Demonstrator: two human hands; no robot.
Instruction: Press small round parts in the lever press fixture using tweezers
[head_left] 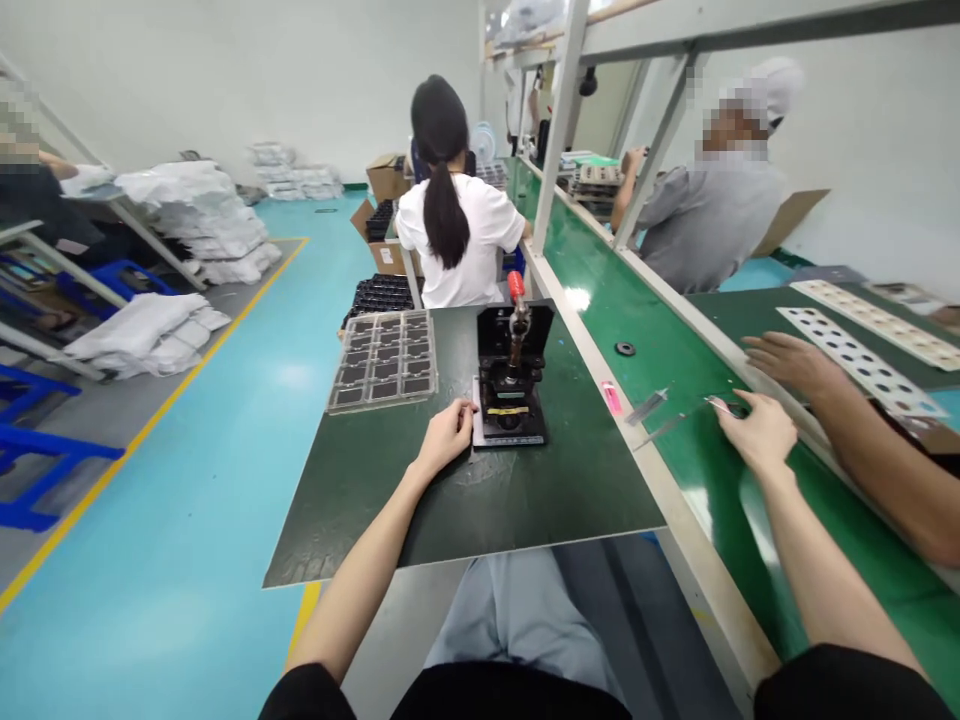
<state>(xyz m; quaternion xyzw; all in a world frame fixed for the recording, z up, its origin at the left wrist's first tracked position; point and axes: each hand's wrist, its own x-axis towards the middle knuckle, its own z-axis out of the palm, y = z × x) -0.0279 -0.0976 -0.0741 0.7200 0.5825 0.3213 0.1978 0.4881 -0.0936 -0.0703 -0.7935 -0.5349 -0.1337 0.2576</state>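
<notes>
Left hand [446, 437], fingers loosely curled and slightly spread, rests on a dark green rectangular worktop [525, 510], just beside the near left corner of a black bench press with a red-topped lever [510, 395], which stands near the worktop's far edge. Right hand [757, 430] lies over a glossy green conveyor belt [652, 300], fingers curving down at the tip of slim steel tweezers [716, 405]; whether they pinch it, I cannot tell. A grey compartmented plastic tray [382, 360] sits at the worktop's far left corner. A co-worker's spread hand [795, 365] lies just beyond, beside a white perforated sheet [855, 360].
</notes>
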